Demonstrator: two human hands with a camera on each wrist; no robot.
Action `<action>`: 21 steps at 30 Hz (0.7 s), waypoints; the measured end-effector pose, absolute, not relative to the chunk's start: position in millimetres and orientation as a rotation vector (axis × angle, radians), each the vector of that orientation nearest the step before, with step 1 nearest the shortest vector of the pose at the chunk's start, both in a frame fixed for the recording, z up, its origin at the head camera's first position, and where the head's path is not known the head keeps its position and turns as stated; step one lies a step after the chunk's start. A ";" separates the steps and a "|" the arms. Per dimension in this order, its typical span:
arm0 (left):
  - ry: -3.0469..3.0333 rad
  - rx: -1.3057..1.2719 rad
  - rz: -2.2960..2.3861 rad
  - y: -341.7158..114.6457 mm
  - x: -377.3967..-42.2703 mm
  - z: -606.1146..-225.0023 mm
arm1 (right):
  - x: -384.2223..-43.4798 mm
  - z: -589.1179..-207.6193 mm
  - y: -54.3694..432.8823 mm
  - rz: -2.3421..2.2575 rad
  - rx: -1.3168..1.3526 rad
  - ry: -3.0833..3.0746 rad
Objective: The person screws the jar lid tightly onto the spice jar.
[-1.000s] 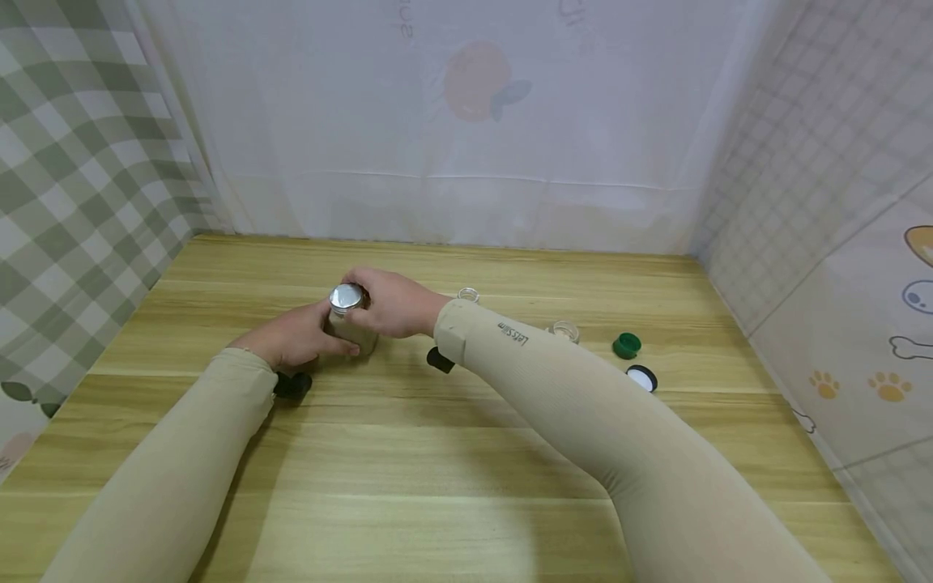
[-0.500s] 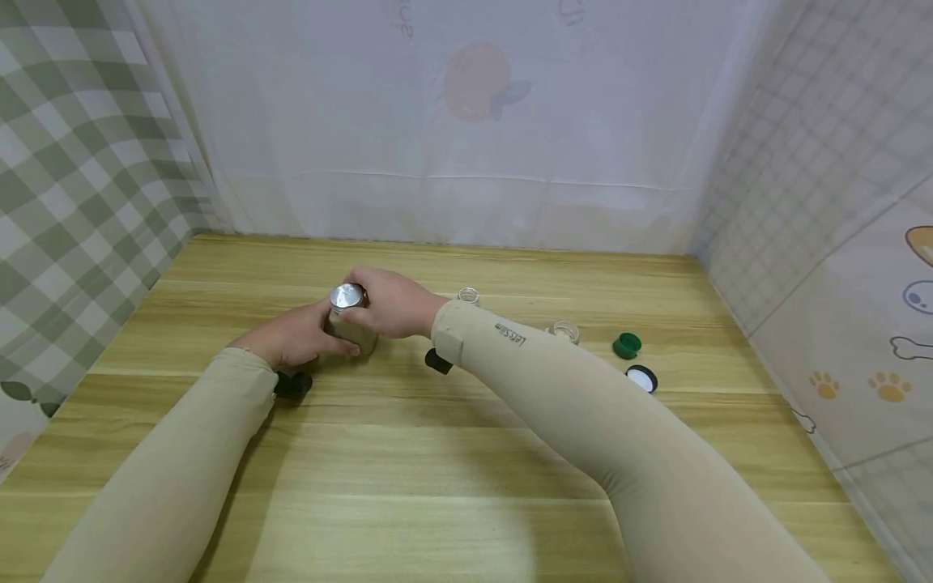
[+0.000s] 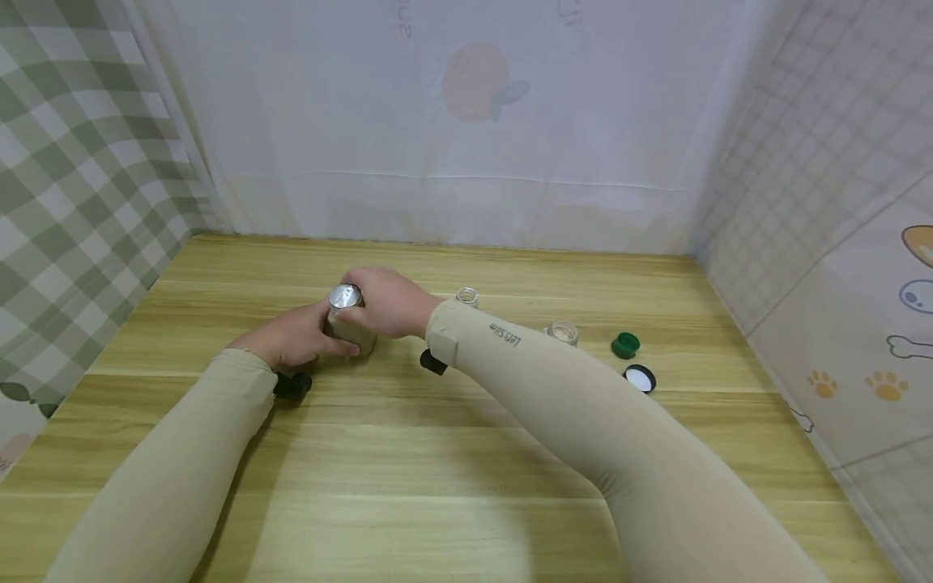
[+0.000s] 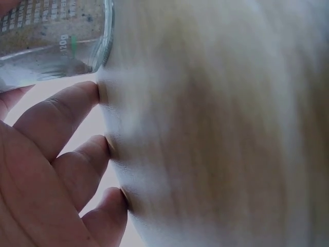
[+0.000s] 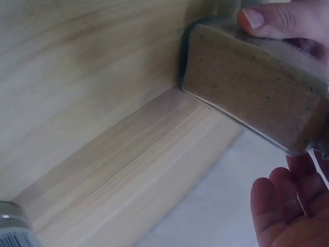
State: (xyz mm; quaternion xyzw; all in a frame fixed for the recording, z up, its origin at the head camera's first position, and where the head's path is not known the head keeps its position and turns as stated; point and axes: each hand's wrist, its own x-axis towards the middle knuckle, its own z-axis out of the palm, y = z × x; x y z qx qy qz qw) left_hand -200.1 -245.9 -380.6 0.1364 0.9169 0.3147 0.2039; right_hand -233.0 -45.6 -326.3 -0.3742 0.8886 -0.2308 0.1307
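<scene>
A square-sided glass spice jar (image 3: pixel 357 334) with brown powder and a silver top stands upright at the left part of the table. My left hand (image 3: pixel 291 336) grips the jar low on its body, thumb on the near side. In the left wrist view, the tips of the other fingers (image 4: pixel 85 159) rest on the tabletop. Around the upper end, my right hand (image 3: pixel 394 301) holds the jar just under the silver top. The right wrist view shows the powder-filled body (image 5: pixel 247 82) with the right thumb on its upper side; the top itself is out of sight there.
Behind the right wrist stands a small glass jar (image 3: pixel 467 296). A second jar (image 3: pixel 564 331) is partly covered by the right forearm. Farther right lie a green cap (image 3: pixel 625 345) and a black lid (image 3: pixel 640 378) with a white inside. Cloth walls border the wooden table (image 3: pixel 401 486).
My right wrist and forearm have shifted slightly to the left, with the fingers still at the jar's top. The left hand and the jar stay nearly where they were.
</scene>
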 end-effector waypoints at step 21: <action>2.573 0.375 0.833 -245.0 -199.3 -378.7 | -235.4 -323.5 -45.0 -0.684 -1.075 2.572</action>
